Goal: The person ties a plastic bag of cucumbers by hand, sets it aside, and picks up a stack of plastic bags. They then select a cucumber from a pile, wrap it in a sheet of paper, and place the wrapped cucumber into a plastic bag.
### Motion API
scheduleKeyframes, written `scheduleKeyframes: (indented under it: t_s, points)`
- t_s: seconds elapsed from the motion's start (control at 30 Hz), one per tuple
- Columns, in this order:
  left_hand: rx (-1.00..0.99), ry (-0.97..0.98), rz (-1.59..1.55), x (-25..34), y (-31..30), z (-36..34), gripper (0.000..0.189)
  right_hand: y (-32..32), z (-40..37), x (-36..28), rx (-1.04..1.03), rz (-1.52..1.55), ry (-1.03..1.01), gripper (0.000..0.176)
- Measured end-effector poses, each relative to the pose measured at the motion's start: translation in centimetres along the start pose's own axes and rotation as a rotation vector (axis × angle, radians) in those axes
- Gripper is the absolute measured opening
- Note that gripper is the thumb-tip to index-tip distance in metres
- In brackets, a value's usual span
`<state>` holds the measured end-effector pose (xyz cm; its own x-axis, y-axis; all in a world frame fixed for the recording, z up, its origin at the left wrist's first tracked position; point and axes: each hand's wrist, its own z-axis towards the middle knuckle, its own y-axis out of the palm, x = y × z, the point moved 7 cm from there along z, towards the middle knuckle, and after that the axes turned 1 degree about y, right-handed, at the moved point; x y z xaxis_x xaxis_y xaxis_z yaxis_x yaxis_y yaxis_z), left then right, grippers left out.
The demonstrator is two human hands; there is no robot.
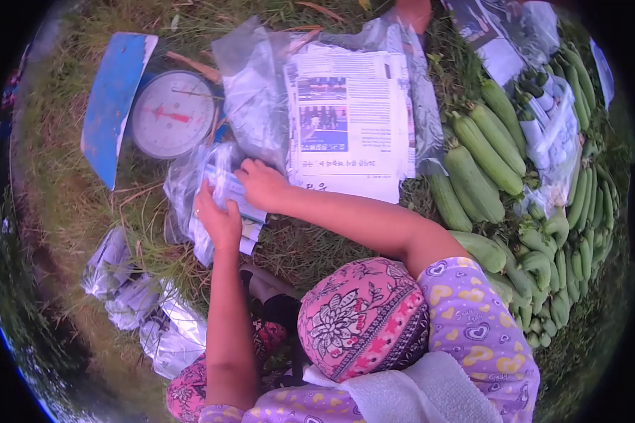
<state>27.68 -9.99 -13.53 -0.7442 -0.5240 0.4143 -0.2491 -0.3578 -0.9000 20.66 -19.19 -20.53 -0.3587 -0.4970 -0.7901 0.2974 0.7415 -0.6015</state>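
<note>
My left hand (219, 220), with a ring on one finger, grips a clear plastic bag (183, 183) from its near side. On the bag's right side, my right hand (262, 185) has its fingers curled over the plastic and a folded newspaper bundle (249, 208). The bundle lies partly inside the bag; what it may wrap is hidden. Just beyond the hands stands a round-dial weighing scale (173, 114) with a blue tilted pan (114, 102). A stack of printed newspaper sheets (353, 127) lies on the grass to the right of my right hand.
Large green squashes (473, 183) are heaped at right, with more plastic and paper (557, 134) among them. Several plastic-wrapped bundles (130, 299) rest at lower left. Loose clear plastic (250, 84) lies beside the newspapers. Part of a person's limb (413, 14) shows at the top edge.
</note>
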Motion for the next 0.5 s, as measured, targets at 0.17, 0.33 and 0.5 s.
scheduleKeyframes:
  t_s: [0.17,0.33,0.5]
  points:
    - [0.109,0.284,0.157,6.6,-0.4,0.0,0.070,-9.6,-8.2,-2.3,0.245,0.328,-0.318,0.033]
    - [0.052,0.501,-0.066,14.4,2.0,-1.1,0.072,-22.4,-17.6,2.5,0.615,0.232,-0.123,0.030]
    - [-0.085,0.571,-0.145,20.8,3.9,-4.5,0.071,-30.1,-33.8,8.5,1.055,0.358,0.238,0.026]
